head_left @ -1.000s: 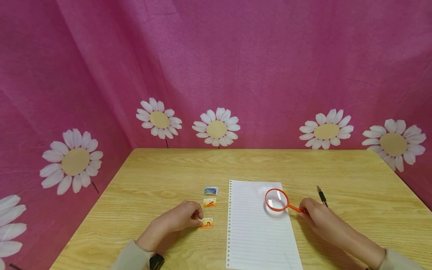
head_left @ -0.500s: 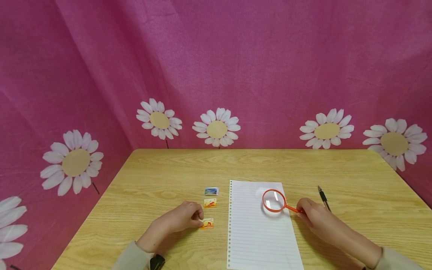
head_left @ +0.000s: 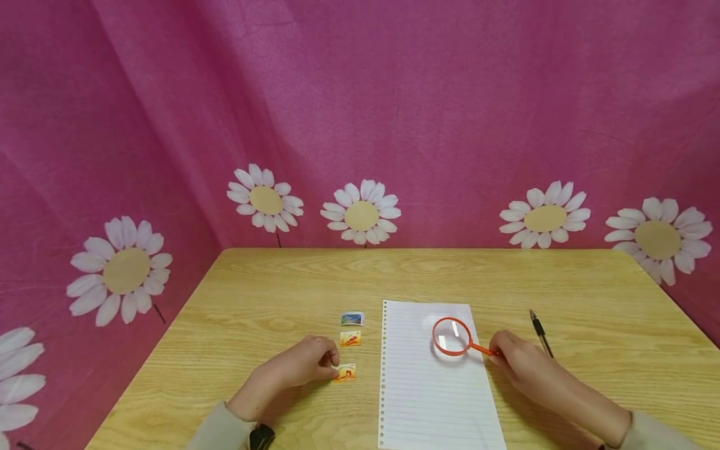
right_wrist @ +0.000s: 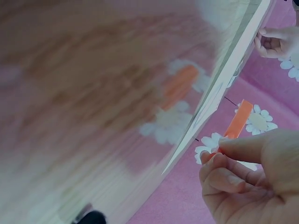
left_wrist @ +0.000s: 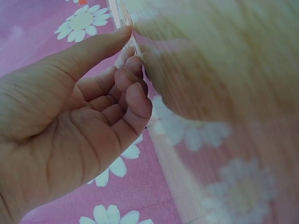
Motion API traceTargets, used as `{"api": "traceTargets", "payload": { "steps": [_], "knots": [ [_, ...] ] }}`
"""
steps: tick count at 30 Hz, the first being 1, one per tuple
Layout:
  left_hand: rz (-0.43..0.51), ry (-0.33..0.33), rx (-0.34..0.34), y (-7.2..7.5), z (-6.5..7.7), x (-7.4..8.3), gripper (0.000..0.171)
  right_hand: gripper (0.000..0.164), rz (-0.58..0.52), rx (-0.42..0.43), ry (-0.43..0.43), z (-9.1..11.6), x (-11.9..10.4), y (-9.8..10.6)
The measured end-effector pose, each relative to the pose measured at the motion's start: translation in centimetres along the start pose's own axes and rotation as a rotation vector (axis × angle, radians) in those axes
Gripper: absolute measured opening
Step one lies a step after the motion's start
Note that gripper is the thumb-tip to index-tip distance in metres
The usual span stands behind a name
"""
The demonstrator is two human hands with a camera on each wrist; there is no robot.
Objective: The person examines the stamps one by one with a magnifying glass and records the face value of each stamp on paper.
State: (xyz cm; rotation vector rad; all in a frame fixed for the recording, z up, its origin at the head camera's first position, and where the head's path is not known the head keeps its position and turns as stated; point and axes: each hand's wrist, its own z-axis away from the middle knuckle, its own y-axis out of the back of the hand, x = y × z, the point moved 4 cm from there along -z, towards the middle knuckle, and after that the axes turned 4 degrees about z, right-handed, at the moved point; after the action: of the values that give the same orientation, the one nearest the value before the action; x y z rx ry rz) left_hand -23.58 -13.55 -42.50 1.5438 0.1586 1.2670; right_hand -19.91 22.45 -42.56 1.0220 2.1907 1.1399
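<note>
In the head view my right hand (head_left: 523, 361) grips the handle of an orange-rimmed magnifying glass (head_left: 452, 336) over the upper right of a lined, punched sheet of paper (head_left: 433, 400). The right wrist view shows thumb and fingers pinching the orange handle (right_wrist: 238, 119). My left hand (head_left: 306, 362) rests on the table, its thumb tip at the left corner of a yellow-orange stamp (head_left: 347, 372). Its other fingers are loosely bent in the left wrist view. Beyond it lie a second yellow-orange stamp (head_left: 350, 339) and a blue landscape stamp (head_left: 352, 319).
A black pen (head_left: 540, 331) lies right of the paper, just beyond my right hand. The wooden table (head_left: 270, 281) meets a pink curtain (head_left: 427, 125) with large white daisies at the back and sides. A dark band sits at my left cuff (head_left: 261, 436).
My right hand has slid the magnifying glass a little leftward over the paper. The left hand stays at the nearest stamp, and the stamps, paper and pen lie as before.
</note>
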Motion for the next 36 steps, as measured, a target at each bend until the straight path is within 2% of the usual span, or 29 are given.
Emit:
{"api": "traceTargets", "payload": {
  "steps": [9,19,29,33,36],
  "knots": [
    [-0.006,-0.009,0.005,-0.1,-0.1,-0.1,0.011,0.038,-0.03,0.007,0.039,-0.4,-0.5,-0.5],
    [-0.002,0.001,0.001,-0.1,0.0,-0.2,0.011,0.037,-0.043,-0.019,0.038,-0.8,-0.9,-0.7],
    [-0.003,-0.01,0.006,0.0,0.0,-0.2,0.011,0.038,-0.039,0.002,0.069,-1.1,-1.3,-0.8],
    [-0.009,-0.013,0.012,-0.1,-0.1,-0.2,0.011,0.027,-0.042,0.001,0.076,-1.2,-1.5,-0.9],
    [0.0,-0.003,0.011,-0.1,-0.1,-0.3,0.01,0.027,-0.047,0.001,0.073,-1.3,-1.7,-0.9]
  ]
}}
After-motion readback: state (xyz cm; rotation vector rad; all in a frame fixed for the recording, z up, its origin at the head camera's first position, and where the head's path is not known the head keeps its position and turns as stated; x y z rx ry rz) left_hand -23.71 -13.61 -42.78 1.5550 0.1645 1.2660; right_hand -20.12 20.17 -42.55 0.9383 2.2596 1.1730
